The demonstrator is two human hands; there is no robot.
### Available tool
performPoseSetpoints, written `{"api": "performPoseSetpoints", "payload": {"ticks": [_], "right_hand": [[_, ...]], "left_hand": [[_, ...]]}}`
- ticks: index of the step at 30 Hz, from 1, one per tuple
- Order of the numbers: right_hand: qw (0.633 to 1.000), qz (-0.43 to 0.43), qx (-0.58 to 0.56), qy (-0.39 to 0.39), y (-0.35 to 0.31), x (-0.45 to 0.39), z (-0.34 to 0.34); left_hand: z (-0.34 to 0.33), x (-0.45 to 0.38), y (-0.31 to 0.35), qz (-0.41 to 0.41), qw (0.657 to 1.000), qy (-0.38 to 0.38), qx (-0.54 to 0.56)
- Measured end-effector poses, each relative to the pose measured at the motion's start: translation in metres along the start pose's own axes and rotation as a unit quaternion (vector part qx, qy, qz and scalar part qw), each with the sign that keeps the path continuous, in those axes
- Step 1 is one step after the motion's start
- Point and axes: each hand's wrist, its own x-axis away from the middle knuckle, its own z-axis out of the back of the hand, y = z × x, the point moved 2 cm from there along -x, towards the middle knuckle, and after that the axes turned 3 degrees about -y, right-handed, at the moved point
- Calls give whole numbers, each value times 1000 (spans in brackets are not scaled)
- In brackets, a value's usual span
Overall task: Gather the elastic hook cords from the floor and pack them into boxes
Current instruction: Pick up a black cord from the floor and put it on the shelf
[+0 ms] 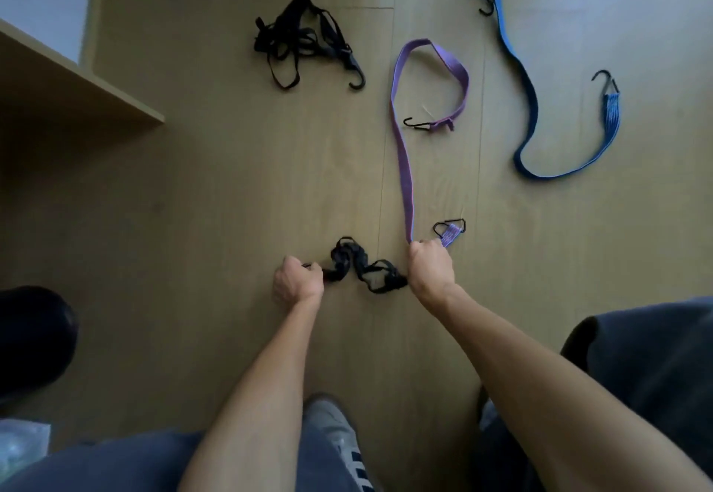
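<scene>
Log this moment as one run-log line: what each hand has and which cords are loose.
left hand: holds black cord | right hand: holds black cord, purple cord | loose on floor: black bundle, blue cord

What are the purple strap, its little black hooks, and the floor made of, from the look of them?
Purple strap: apparently woven elastic fabric, matte, lying flat and bending limply; ribbed strands show near its end.
Black hook: thin bent wire, probably metal with a dark coating; too small to be sure.
Floor: wood-look planks, pale and smooth with faint grain and seams; laminate or wood, unclear.
</scene>
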Motion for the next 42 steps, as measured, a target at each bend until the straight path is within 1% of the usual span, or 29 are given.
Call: {"api": "performPoseSetpoints", "payload": {"ticks": [2,4,6,8,10,12,14,18,21,23,26,29,31,32,34,35,37,38,40,41,42], "right_hand": [[999,6,-3,31,-17,11,28],[996,13,-72,55,-37,29,63],[983,24,-157,96,-59,57,106],[958,29,-233,164,-78,93,158],[928,35,-297,223,-95,134,214],[903,51,-342,256,-115,178,274],[887,74,-372,262,-138,226,334],[859,128,-437,234,-191,333,449],[824,151,-486,251,-229,418,533],[803,159,-507,270,-254,470,585],[785,184,-522,279,-295,538,647],[790,238,-512,241,-340,596,686],[792,280,-503,203,-367,629,702],[797,292,-490,196,-379,643,708],[812,293,-455,218,-398,664,716],[812,289,-452,231,-406,672,719],[804,285,-462,243,-423,688,720],[802,286,-464,243,-432,696,720],[799,297,-473,220,-448,711,719],[797,305,-481,201,-457,717,719],[794,310,-491,180,-465,722,719]], "left_hand": [[19,10,18,-26,1000,1,-5],[47,29,36,-55,998,0,11],[88,58,54,-89,995,15,48],[139,93,71,-109,990,28,89],[199,130,85,-112,986,34,119],[265,166,98,-132,981,32,136],[334,206,110,-168,972,22,160],[475,298,127,-232,949,-1,212],[583,375,132,-266,936,-23,229],[652,420,129,-267,918,-47,288],[741,471,119,-292,883,-83,358],[809,510,104,-313,864,-74,387],[845,532,92,-329,855,-47,398],[860,541,85,-337,850,-37,403],[886,555,69,-354,832,-39,426],[897,558,61,-367,823,-38,431],[912,561,42,-386,806,2,449],[917,561,30,-375,795,38,475],[918,563,0,-312,763,112,556],[915,564,-15,-299,752,124,574],[911,565,-28,-319,752,99,568]]}}
